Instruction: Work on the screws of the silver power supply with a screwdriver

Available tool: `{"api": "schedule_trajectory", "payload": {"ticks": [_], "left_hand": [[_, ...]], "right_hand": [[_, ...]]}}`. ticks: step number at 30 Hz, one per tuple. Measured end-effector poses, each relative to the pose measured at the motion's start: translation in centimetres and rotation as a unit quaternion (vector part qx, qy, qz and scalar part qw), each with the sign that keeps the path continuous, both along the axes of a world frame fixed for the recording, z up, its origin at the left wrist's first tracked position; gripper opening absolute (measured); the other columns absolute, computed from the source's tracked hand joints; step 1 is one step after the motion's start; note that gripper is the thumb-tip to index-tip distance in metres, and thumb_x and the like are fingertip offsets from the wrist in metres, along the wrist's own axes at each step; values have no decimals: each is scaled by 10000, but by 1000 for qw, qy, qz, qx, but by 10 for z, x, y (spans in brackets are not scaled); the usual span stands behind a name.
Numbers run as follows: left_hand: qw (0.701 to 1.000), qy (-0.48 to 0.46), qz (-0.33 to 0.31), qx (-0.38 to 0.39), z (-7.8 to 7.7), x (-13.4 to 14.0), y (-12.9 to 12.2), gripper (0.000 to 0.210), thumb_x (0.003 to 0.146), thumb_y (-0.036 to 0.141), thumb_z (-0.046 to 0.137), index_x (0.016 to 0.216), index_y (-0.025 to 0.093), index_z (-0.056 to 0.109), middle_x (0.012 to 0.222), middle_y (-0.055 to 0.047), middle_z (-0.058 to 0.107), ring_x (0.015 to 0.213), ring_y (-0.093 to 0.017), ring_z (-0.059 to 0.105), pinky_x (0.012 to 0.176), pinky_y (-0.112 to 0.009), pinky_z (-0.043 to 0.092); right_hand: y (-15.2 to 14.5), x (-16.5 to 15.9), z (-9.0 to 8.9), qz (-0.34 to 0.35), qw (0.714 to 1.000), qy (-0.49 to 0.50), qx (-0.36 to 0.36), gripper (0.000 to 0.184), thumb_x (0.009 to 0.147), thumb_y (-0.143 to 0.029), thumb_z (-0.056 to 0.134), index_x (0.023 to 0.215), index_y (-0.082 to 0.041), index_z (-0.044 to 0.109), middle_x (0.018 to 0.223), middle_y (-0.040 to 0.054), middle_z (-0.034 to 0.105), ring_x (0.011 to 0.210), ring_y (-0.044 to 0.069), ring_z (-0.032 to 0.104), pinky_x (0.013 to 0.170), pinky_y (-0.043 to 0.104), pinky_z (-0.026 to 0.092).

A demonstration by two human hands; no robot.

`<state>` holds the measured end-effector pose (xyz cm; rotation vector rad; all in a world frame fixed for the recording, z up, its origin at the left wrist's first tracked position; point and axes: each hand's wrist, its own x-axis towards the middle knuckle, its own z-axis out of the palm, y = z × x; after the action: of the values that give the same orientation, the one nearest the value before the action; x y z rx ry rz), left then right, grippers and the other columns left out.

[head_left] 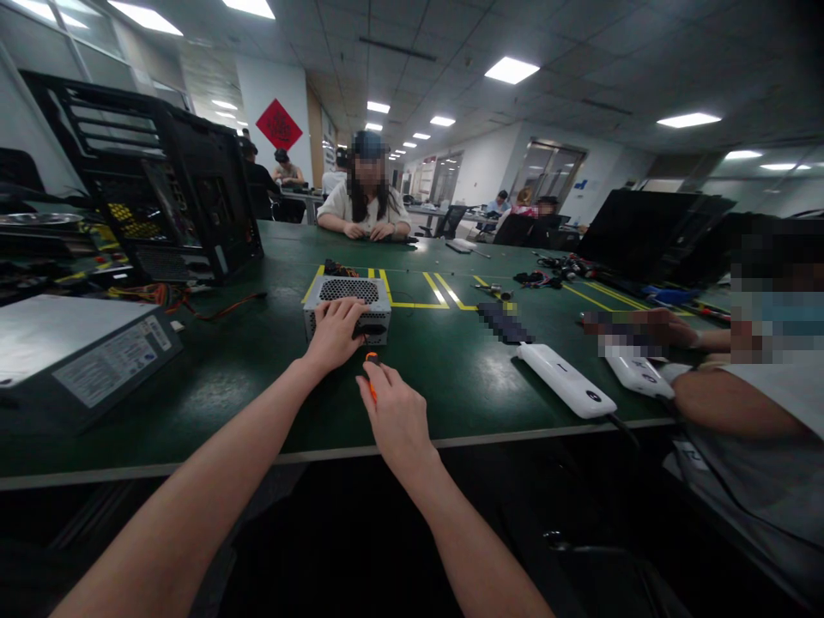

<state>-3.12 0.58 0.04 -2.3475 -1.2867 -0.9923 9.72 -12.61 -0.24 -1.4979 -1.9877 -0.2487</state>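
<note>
A small silver computer power supply [379, 296] with a perforated top stands on the green table in front of me. Over its top and near side lies my left hand [336, 330], fingers stretched across the metal. My right hand [396, 412] is closed around a screwdriver [372, 359] with an orange and black handle, just short of the power supply's near face. The screwdriver's shaft is too thin or dark to make out clearly. Behind the power supply, a bundle of dark cables [339, 268] shows.
A larger power supply [96, 343] and a black computer case [160, 180] stand at the left. On the right are a white power bank [566, 380], a blurred dark phone-like object [505, 322] and a person's arm [721, 403]. Another person [364, 210] sits across the table [444, 360].
</note>
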Motion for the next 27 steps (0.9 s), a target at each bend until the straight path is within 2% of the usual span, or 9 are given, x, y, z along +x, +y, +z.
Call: {"api": "schedule_trajectory", "payload": {"ticks": [2,5,8,12,15,19,21,23,27], "left_hand": [[1000,1,0,-3,0,0,-1,428,718,198,588,1135,212,492,1237,-75,531,1173,-261,418,960,-435,232],[1000,4,1,0,1,0,-1,419,725,208,588,1133,215,491,1238,-74,534,1167,-259,424,959,-435,231],[1000,1,2,2,0,0,1,413,726,223,596,1126,217,494,1233,-75,537,1163,-261,428,952,-434,238],[1000,-1,-1,10,-1,0,2,411,720,219,603,1117,216,496,1215,-72,543,1150,-259,438,943,-429,250],[1000,0,0,10,-1,0,1,416,719,206,597,1122,219,493,1219,-76,540,1153,-262,435,945,-431,250],[1000,0,5,-2,0,0,0,428,719,190,584,1135,222,489,1242,-76,528,1167,-262,423,960,-434,237],[1000,0,4,-6,0,0,0,436,718,191,580,1143,224,487,1249,-76,523,1170,-263,419,962,-436,234],[1000,-1,2,-6,0,0,0,433,721,201,577,1145,227,487,1245,-77,525,1169,-266,419,961,-439,234],[1000,-6,2,-10,1,0,-1,426,721,207,580,1138,230,495,1240,-81,529,1174,-273,418,960,-446,236]], "right_hand": [[-1,-1,3,-18,999,1,-29,268,897,-331,454,1100,-185,548,920,72,632,686,153,636,551,239,507],[-3,-5,4,-10,999,-14,-48,250,863,-214,487,1106,-179,530,936,75,594,715,158,618,583,259,514],[-4,-7,2,10,1000,-11,-15,327,794,-81,485,1113,-151,517,1073,119,544,896,193,582,730,308,523],[0,-5,-2,25,998,16,55,233,821,-92,475,1037,-130,555,1095,113,575,962,208,551,823,328,497],[5,1,-3,9,997,32,76,201,892,-161,415,1008,-137,577,1001,92,626,867,172,587,755,281,503],[7,7,-1,-17,998,52,39,227,914,-265,411,1008,-162,589,857,53,630,721,139,606,636,237,493],[6,7,0,-10,998,54,14,209,893,-260,450,1030,-166,578,924,64,613,761,148,610,647,246,503],[2,4,0,8,999,47,-3,218,859,-185,479,1061,-156,554,1062,100,567,857,166,603,696,269,517],[-2,-5,0,47,999,13,-3,306,828,-57,433,1112,-138,511,1191,142,506,1027,196,562,794,311,521]]}}
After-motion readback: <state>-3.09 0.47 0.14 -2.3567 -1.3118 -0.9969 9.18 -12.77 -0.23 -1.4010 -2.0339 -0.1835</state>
